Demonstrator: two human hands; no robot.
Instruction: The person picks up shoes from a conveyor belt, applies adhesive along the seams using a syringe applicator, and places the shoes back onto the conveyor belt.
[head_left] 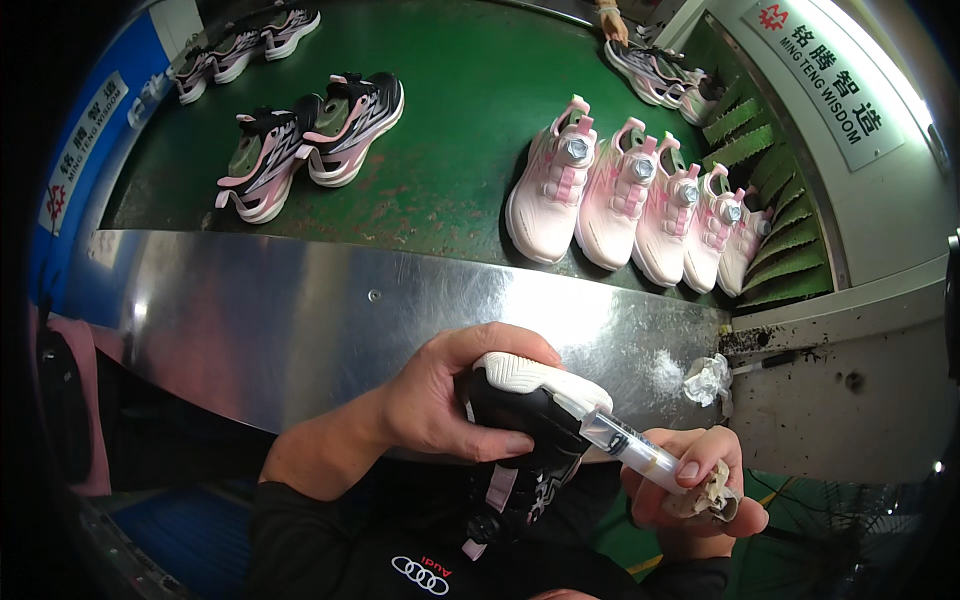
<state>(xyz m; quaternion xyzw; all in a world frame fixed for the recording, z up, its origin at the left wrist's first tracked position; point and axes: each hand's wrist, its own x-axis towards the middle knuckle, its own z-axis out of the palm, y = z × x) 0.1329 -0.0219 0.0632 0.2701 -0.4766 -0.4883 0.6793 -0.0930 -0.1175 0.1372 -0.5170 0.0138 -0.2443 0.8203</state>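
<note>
At the upper left of the frame, a pair of black-and-pink sneakers [311, 142] stands on the green conveyor belt [450, 90], well apart from the hands. In the lower middle, the left grip [420, 400] is closed around a black sneaker [520, 415], thumb pressed on the dark upper, white sole [548, 378] uppermost. The sneaker is held in the air with nothing visible beneath to steady it, so a loosened thumb could let it roll and drag the seam off the nozzle.

The syringe [630, 450] slants in from the right, its tip at the line between sole and upper. Too much pressure or a small slip could leave a blob or streak on the dark upper. Whether liquid fills the barrel is hard to tell.

The right grip [712, 455] pinches the barrel's rear and also holds a crumpled, stained rag [712, 497]; sharing the fingers could make the syringe wobble, and a brush of that rag might soil the white sole.
</note>
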